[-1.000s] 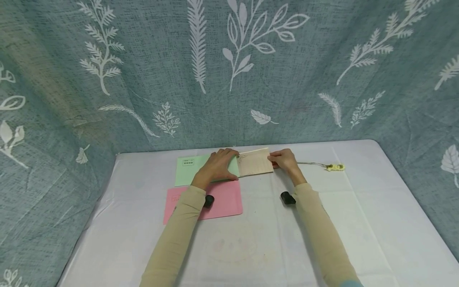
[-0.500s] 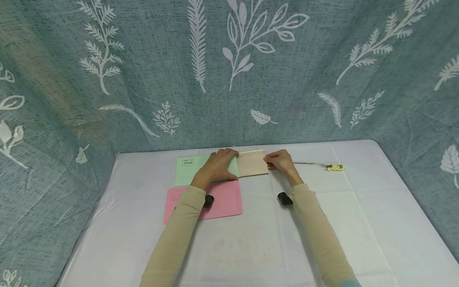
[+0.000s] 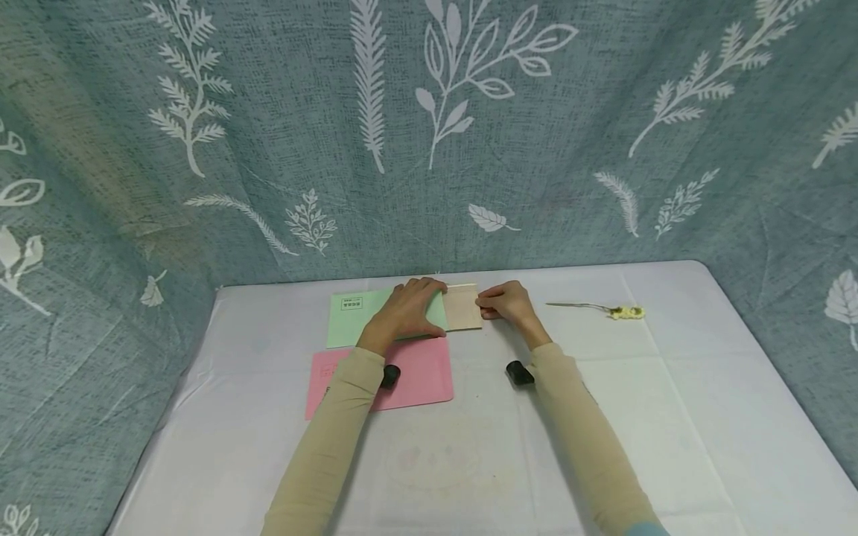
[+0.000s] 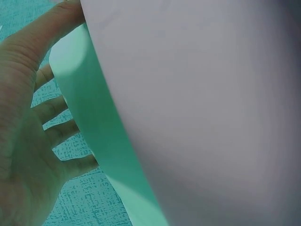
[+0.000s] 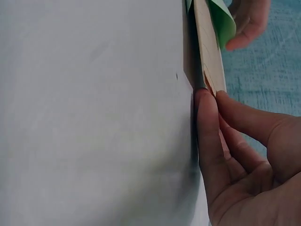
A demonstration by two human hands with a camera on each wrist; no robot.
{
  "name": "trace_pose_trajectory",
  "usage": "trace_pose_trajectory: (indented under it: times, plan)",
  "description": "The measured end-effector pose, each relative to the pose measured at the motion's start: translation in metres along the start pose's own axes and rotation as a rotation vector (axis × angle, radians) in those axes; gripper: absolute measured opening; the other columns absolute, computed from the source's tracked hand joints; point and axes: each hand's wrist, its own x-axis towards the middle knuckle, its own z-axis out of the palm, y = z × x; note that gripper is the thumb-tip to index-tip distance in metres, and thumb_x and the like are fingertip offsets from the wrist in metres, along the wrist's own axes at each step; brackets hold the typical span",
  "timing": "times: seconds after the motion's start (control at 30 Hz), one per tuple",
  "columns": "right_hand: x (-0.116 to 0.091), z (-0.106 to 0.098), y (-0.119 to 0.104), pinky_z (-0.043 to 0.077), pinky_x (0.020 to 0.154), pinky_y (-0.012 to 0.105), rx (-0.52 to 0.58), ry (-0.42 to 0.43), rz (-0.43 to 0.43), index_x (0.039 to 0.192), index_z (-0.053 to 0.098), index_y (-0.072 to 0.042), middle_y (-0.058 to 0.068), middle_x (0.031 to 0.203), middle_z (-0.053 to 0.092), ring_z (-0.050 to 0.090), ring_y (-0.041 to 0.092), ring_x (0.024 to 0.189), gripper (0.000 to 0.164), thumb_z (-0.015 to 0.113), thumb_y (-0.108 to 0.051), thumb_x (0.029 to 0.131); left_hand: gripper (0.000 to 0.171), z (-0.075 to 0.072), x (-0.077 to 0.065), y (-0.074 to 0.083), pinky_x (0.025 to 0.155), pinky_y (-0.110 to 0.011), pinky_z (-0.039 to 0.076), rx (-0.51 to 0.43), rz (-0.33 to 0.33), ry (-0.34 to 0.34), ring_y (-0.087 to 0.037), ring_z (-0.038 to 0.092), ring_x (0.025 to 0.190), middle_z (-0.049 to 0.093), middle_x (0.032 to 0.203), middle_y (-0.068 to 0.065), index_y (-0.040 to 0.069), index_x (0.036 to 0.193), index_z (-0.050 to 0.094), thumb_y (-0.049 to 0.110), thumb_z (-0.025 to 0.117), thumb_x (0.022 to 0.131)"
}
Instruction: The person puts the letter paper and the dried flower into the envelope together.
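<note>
A pale green envelope [image 3: 345,327] with a printed stamp box lies at the back of the table. My left hand [image 3: 405,309] grips its right end, thumb at the near edge and fingers at the far edge. In the left wrist view these fingers [image 4: 56,109] curl at the green paper's rim. Beige letter paper [image 3: 462,307] sticks out of the envelope's right end, its left part hidden inside. My right hand [image 3: 508,304] pinches the outer end of the paper between thumb and fingers, as the right wrist view shows. There the envelope's mouth [image 5: 224,23] gapes around the paper.
A pink envelope [image 3: 422,380] lies just in front of the green one, partly under the left forearm. To the right rests a slim metal blade with a yellow decorated handle [image 3: 626,313]. A patterned teal curtain [image 3: 429,208] hangs behind the white-covered table [image 3: 469,461].
My right hand has moved left with the beige paper, and less of the paper shows outside the green envelope. My left hand and the envelope have kept their place.
</note>
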Motion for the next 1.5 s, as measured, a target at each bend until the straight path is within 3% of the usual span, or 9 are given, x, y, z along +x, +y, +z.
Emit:
trace_pose_trajectory:
  times: [0.53,1.03,1.5]
  plan:
    - [0.001,0.021,-0.008,0.056,0.061,0.022,0.026,-0.040,-0.020,0.105,0.070,0.013,0.024,0.094,0.072,0.066,0.007,0.058,0.020,0.068,0.002,0.089,0.083,-0.001,0.000,0.000,0.108,-0.055,0.032,0.005,-0.004,-0.009,-0.031,0.040,0.134,0.044,0.147,-0.009,0.015,0.142,0.046,0.046,0.083,0.074]
    - [0.002,0.035,-0.013,0.056,0.059,0.023,-0.062,-0.081,-0.076,0.104,0.073,0.008,0.019,0.087,0.073,0.065,0.008,0.059,0.020,0.071,-0.003,0.087,0.084,0.001,0.000,-0.002,0.107,-0.056,0.033,0.012,0.003,0.008,-0.031,0.041,0.133,0.044,0.147,-0.009,0.015,0.142,0.046,0.045,0.084,0.074]
    - [0.002,0.046,-0.015,0.054,0.058,0.021,-0.030,-0.214,-0.103,0.117,0.065,0.013,0.025,0.099,0.071,0.065,0.007,0.061,0.027,0.059,0.002,0.093,0.086,0.000,-0.001,-0.001,0.108,-0.058,0.031,0.010,0.007,0.004,-0.032,0.039,0.135,0.044,0.148,-0.009,0.016,0.145,0.044,0.046,0.083,0.075]
